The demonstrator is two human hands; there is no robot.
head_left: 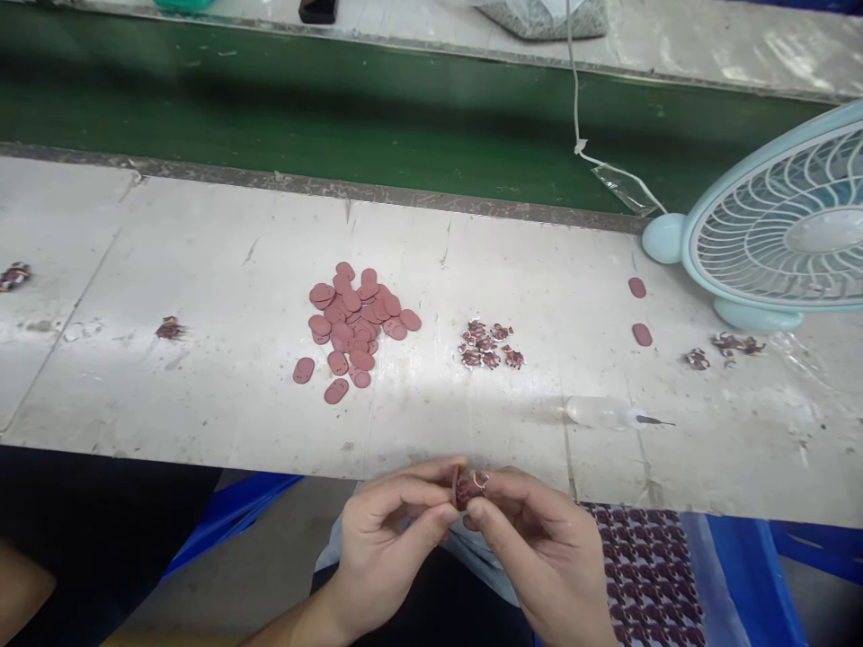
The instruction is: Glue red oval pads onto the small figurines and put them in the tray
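Observation:
Just in front of the table's near edge, my left hand (404,530) pinches a reddish-brown oval base (456,485) on its edge between thumb and fingers. My right hand (539,548) pinches a small painted figurine (474,486), dark red with light markings. The figurine's underside meets the flat face of the base; whether it is fixed there I cannot tell. Beyond my hands lies a pile of loose oval bases (357,319). To its right, a small cluster of similar figurines (482,344) rests on the table.
A clear squeeze bottle (600,412) with a dark thin tip lies on its side. At right stand a light-blue fan (796,207), two separate bases (639,310) and a few figurines (734,343). A sheet of figurines (651,575) is below the edge. Someone's arm (23,589) shows at left.

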